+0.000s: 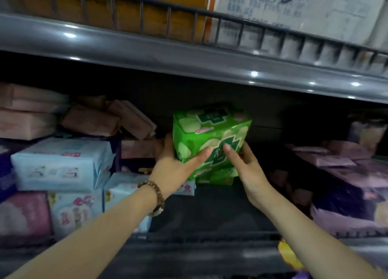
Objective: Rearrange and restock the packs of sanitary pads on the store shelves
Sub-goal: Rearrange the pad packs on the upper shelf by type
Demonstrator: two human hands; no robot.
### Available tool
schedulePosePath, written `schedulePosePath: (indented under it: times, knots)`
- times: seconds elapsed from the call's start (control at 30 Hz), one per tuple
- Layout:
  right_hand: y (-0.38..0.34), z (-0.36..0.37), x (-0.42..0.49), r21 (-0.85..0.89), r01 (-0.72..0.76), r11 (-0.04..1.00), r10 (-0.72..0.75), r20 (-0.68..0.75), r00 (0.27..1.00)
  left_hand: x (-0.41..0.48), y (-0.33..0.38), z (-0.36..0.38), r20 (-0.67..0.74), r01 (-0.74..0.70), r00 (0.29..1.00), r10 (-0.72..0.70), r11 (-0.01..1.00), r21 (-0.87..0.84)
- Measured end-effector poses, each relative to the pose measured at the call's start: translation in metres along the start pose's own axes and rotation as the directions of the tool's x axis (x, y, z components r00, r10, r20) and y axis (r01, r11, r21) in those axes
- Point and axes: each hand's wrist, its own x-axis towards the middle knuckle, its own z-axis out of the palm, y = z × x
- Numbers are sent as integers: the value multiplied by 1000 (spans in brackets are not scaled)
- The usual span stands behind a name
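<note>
Since the dark shelf floor [210, 220] nearest me shows bare between the light blue packs [60, 163] on my left and the purple packs [346, 173] on my right, I judge the restocking partly done, with this gap left to fill. Just beyond it my left hand [178, 163] grips the left side of the green pack [212, 131], thumb across its front, and my right hand [247, 169] clasps its right side, forefinger pressed on the front, neither hand wide. It seems to rest mid-shelf on 1 lower green pack [216, 177]; farther back left, tumbled pink packs [90, 121] want straightening.
</note>
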Motion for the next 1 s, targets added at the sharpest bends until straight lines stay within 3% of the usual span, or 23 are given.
schedulePosePath:
  times: [0.17,0.23,0.33,0.43,0.57,0.7,0.87,1.0]
  knots:
    - [19,-20,-65,73,-273,959,269,62,961,-49,-3,21,136,275,955,-264,959,-68]
    - [22,-25,-81,6,-343,939,343,51,938,-66,-4,25,160,357,925,-343,932,-64]
    - [19,-35,-101,-118,-323,939,323,-23,946,-87,7,24,209,391,912,-352,901,-190]
    - [2,-42,-123,-72,-273,959,270,-54,961,-114,25,17,299,418,891,-341,874,-248]
    - [5,-55,-168,-32,-337,941,338,44,940,-162,28,10,446,493,817,-365,843,-214]
    - [50,-63,-229,-32,-523,852,524,55,850,-224,-9,17,536,629,682,-497,773,-84]
    - [123,-56,-294,29,-761,648,762,6,648,-295,-73,45,472,870,440,-763,494,-13]
    - [161,-47,-316,-33,-809,587,807,-54,588,-330,-121,65,381,864,435,-816,498,80]
